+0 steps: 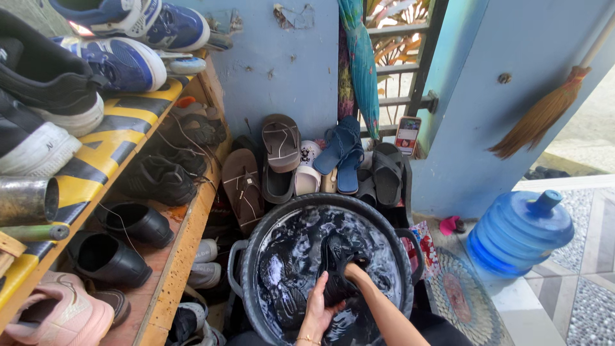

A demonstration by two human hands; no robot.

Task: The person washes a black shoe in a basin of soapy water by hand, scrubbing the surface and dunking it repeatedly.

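View from the head camera. I see my left hand (318,306) pressed flat, fingers spread, against the side of a black shoe (338,266) that sits half sunk in the soapy water of a black basin (251,253) on the floor. My right hand (354,269) reaches into the shoe's opening; whether it is clenched or loose I cannot tell, since the shoe hides the fingers. Behind the basin, sandals (280,157) and blue flip-flops (343,154) lean against the blue wall (282,70). To the left, a wooden shoe rack (182,237) carries sneakers (122,61) and black shoes. To the right lies a blue water jug (519,234) on its side, with a broom (544,112) hung above.
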